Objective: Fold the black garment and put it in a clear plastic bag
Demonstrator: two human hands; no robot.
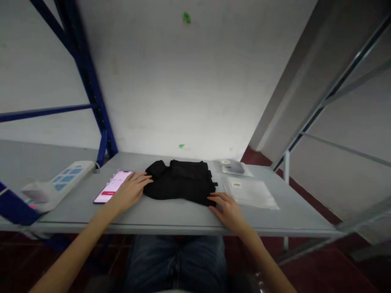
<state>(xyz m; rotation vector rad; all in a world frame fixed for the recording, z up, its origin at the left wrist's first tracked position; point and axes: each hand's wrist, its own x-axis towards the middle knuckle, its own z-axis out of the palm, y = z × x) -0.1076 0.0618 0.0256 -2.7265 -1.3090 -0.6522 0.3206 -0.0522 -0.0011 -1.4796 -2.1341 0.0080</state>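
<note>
A black folded garment or pouch (pixel 181 181) lies in the middle of the grey table (pixel 171 213). My left hand (pixel 132 189) rests flat on the table with its fingers stretched out, touching the black item's left edge. My right hand (pixel 227 207) lies flat at the item's front right corner, fingers spread and touching it. Neither hand holds anything. A phone (pixel 113 186) with a lit pink and white screen lies just left of my left hand.
A white power strip (pixel 61 181) sits at the table's left end. Two clear plastic bags (pixel 250 191) lie right of the black item. Blue shelf posts (pixel 91 89) rise at the left, a grey metal frame (pixel 320 106) at the right, a white wall behind.
</note>
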